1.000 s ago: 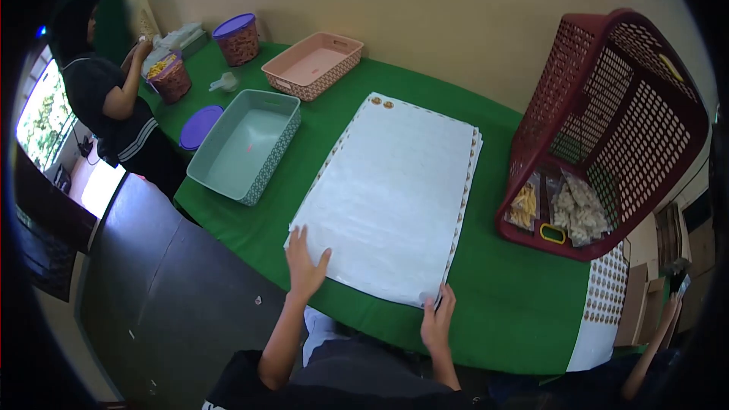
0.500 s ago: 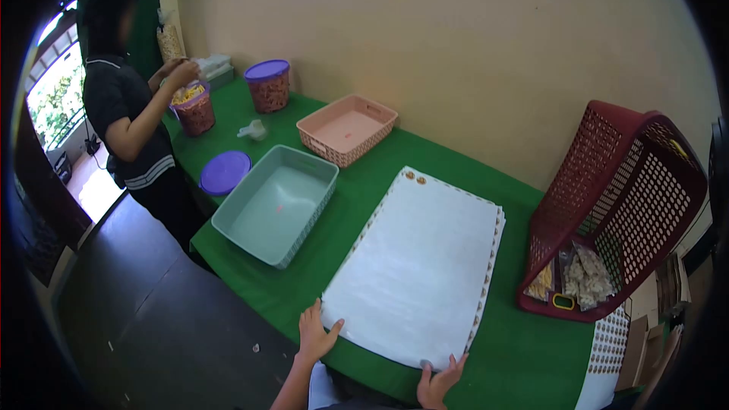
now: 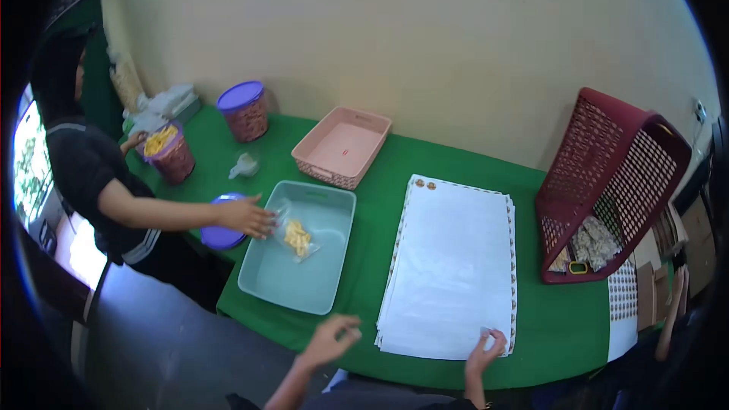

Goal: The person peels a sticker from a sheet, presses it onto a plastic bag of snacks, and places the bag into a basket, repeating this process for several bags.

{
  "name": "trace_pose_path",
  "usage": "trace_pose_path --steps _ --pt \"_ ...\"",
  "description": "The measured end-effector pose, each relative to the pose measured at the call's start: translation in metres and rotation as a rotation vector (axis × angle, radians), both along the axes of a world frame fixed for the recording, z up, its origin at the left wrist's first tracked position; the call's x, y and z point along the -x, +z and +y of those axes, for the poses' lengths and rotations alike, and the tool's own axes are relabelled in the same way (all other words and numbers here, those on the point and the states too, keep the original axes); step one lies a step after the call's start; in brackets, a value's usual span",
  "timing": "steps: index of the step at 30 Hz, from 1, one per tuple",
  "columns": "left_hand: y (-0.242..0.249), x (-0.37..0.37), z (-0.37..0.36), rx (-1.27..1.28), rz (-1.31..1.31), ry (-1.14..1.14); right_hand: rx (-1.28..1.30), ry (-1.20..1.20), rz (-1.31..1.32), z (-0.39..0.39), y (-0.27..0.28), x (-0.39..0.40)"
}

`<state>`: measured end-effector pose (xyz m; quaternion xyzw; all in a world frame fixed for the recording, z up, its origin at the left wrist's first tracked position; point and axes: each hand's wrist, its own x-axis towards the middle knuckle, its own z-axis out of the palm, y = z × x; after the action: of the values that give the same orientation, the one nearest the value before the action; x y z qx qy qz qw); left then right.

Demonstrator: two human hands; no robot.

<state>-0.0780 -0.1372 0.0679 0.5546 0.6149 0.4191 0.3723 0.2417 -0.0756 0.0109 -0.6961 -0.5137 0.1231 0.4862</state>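
Note:
My left hand (image 3: 332, 340) is lifted off the stack of white sheets (image 3: 452, 269), left of its lower corner. Its fingers are loosely curled and slightly blurred, with a gap between thumb and forefinger. At the stack's lower right corner, my right hand (image 3: 486, 349) has thumb and fingers bent around a small whitish piece, too small to name. Brown round stickers (image 3: 425, 184) show at the top sheet's upper left, and a printed border runs along the edges.
A co-worker's hand (image 3: 247, 216) reaches over the green basket (image 3: 254, 277) beside a bag of yellow snacks (image 3: 298, 238). Behind are a pink basket (image 3: 304, 153), purple-lidded tub (image 3: 247, 120) and open tub (image 3: 176, 163). A tilted maroon basket (image 3: 581, 159) holds bagged snacks.
My left hand has let go of the stack's corner. My right hand is still at the lower right corner. The co-worker's arm has reached out, and a snack bag is now in the green basket.

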Motion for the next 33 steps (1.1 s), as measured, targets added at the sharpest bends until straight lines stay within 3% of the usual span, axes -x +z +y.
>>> trace_pose_path --steps 2,3,4,5,6,10,12,16,18,20,22,24,29,31,33 --pt "0.011 0.031 0.011 -0.099 0.093 0.395 -0.042 0.024 -0.032 0.005 0.012 0.04" --pt "0.0 0.05 0.021 -0.19 0.045 0.594 -0.035 0.106 0.165 0.01 0.017 0.059" --pt "-0.002 0.065 0.035 -0.152 -0.12 0.745 -0.017 0.182 0.365 0.012 0.022 0.077" --pt "-0.013 0.083 0.049 -0.118 -0.305 0.851 -0.108 0.314 0.337 0.015 0.018 0.092" --pt "-0.03 0.105 0.064 -0.005 -0.116 0.869 -0.201 0.442 0.312 0.017 0.017 0.106" --pt "-0.069 0.144 0.128 0.255 -0.106 0.844 -0.207 0.758 0.375 0.0 0.059 0.15" --pt "-0.059 0.138 0.145 0.352 0.065 0.878 -0.215 0.725 0.424 -0.009 0.067 0.159" --pt "-0.074 0.144 0.156 0.409 -0.022 0.897 -0.21 0.855 0.309 -0.019 0.068 0.154" --pt "-0.078 0.145 0.148 0.163 -0.507 0.571 -0.207 0.821 0.272 -0.021 0.07 0.15" --pt "-0.039 0.115 0.132 0.079 -0.448 0.639 -0.188 0.79 0.298 -0.022 0.066 0.142" --pt "-0.028 0.093 0.121 -0.128 -0.536 0.586 -0.172 0.747 0.32 -0.019 0.069 0.137" --pt "0.016 0.053 0.108 -0.221 -0.738 0.44 -0.128 0.695 0.385 -0.019 0.086 0.133" --pt "0.063 -0.014 0.073 0.05 -0.845 0.087 -0.264 0.586 0.257 -0.015 0.141 0.134" --pt "0.075 -0.032 0.058 0.088 -0.726 -0.184 -0.32 0.563 0.195 -0.02 0.159 0.135" --pt "0.088 -0.045 0.042 0.073 -0.713 -0.274 -0.434 0.576 0.062 -0.027 0.168 0.134"
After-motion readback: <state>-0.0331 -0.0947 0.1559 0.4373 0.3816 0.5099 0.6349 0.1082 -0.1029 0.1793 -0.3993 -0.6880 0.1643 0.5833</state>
